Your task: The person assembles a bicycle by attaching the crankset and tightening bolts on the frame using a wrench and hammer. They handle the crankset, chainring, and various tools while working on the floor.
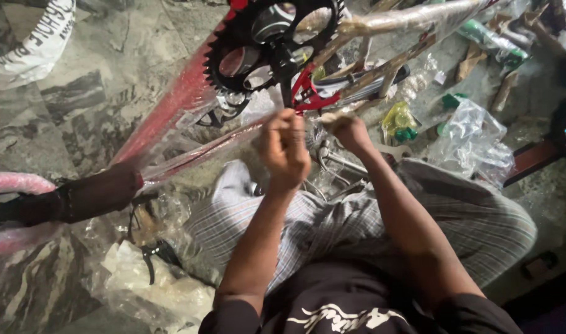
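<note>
At the left, a bicycle frame [171, 114] wrapped in clear plastic lies tilted over the marble floor [79, 93], its red tube running up to the black chainring [258, 43] near the top. Below the chainring, the left hand [285, 151] has its grip closed tight on the plastic wrap, fingers curled. Just beside it, the right hand [348, 128] also pinches at the wrap near the red part; its grip looks narrow, but what it holds I cannot tell. Further right, a crumpled plastic bag [471, 139] lies on the floor.

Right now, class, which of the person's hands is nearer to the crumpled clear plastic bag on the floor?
Right. The right hand is beside the bike frame, closer to the clear plastic bag; the left hand sits further away.
</note>
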